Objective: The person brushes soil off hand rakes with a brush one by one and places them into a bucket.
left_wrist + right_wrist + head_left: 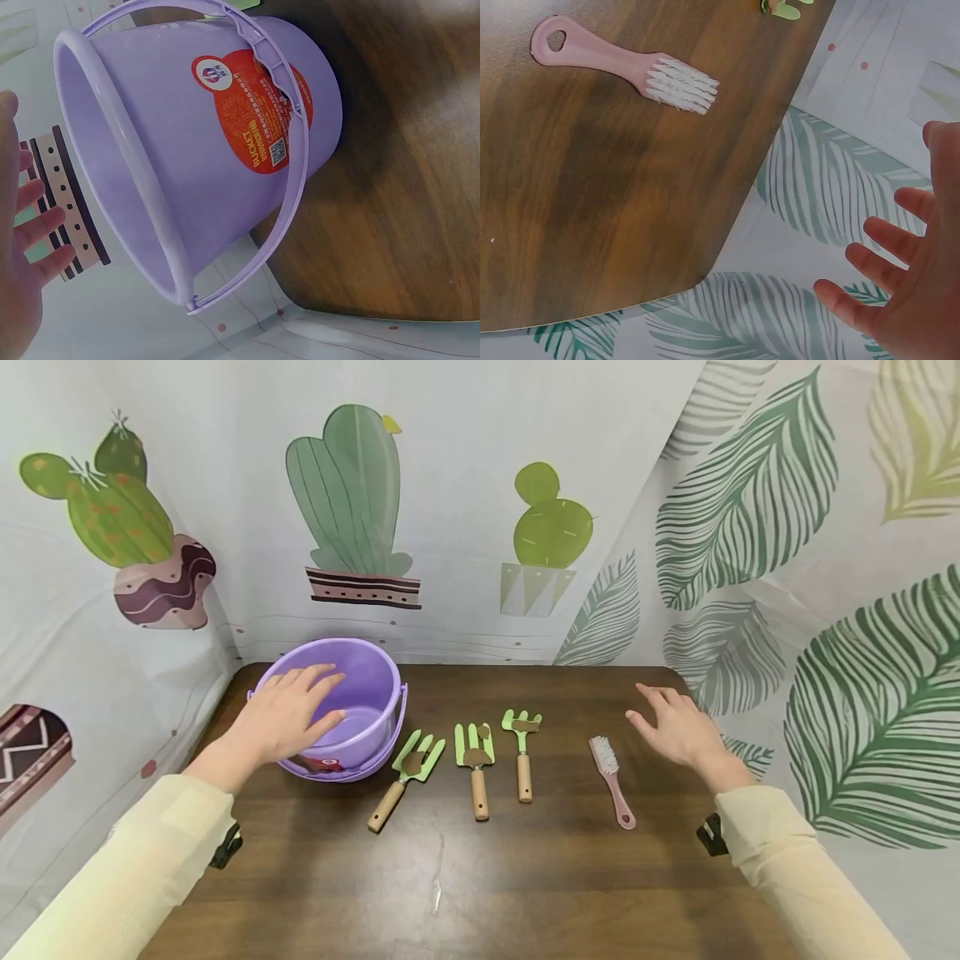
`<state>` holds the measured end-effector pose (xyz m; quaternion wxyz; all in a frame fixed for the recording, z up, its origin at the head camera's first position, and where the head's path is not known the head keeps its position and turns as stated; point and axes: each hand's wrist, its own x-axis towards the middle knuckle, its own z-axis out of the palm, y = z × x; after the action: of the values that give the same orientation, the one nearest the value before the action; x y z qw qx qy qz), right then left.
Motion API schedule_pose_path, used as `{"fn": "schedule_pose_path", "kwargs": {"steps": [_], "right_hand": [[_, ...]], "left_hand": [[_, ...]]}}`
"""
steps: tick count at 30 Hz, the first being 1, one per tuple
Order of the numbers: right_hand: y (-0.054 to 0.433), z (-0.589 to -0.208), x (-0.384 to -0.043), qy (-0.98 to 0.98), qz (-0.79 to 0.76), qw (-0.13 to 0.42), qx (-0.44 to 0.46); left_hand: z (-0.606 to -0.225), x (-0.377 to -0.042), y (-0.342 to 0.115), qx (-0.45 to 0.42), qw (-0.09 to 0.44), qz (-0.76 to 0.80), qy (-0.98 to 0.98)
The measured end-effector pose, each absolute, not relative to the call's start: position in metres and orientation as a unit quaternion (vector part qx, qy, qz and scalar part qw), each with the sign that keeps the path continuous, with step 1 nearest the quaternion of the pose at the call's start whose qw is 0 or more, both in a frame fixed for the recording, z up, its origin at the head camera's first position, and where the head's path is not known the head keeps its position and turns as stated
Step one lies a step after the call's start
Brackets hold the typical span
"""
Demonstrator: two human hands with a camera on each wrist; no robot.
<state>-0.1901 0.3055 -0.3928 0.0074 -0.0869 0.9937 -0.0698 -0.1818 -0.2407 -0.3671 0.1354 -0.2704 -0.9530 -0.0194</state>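
1. Purple bucket (377,681) stands upright at the far left of a dark brown wood-grain table (322,885), with a red label (244,142) on its side and its handle (299,146) folded down toward the person
2. Left hand (288,710) hovers above the bucket's open mouth, fingers spread and slightly bent, apart from the rim and holding nothing
3. Right hand (678,727) hovers near the table's right edge, fingers well apart and loosely bent, grasping nothing
4. Pink brush (613,785) with white bristles lies left of that hand, well clear of its fingertips, bristles pointing away from the person
5. Between bucket and brush lie three green-headed tools with pale handles: a tilted fork (412,765) just beside the bucket, a straighter fork (477,760) in the middle, and a small rake (523,774); each head shows a brown patch
6. White cloth (465,485) behind is printed with cacti and large leaves
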Motion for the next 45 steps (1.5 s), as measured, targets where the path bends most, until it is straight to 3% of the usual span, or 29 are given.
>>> {"fn": "schedule_pose_path", "kwargs": {"steps": [12, 29, 45], "right_hand": [[0.312, -0.410, -0.183, 0.993, -0.084, 0.028, -0.079], [0.314, -0.440, -0.171, 0.992, -0.100, 0.049, -0.062], [0.311, -0.470, -0.160, 0.990, -0.118, 0.066, -0.048]], "left_hand": [[-0.367, -0.173, -0.234, -0.284, 0.113, -0.018, -0.952], [-0.383, -0.163, -0.219, -0.348, 0.166, -0.030, -0.922], [-0.386, -0.152, -0.202, -0.387, 0.183, -0.032, -0.903]]}}
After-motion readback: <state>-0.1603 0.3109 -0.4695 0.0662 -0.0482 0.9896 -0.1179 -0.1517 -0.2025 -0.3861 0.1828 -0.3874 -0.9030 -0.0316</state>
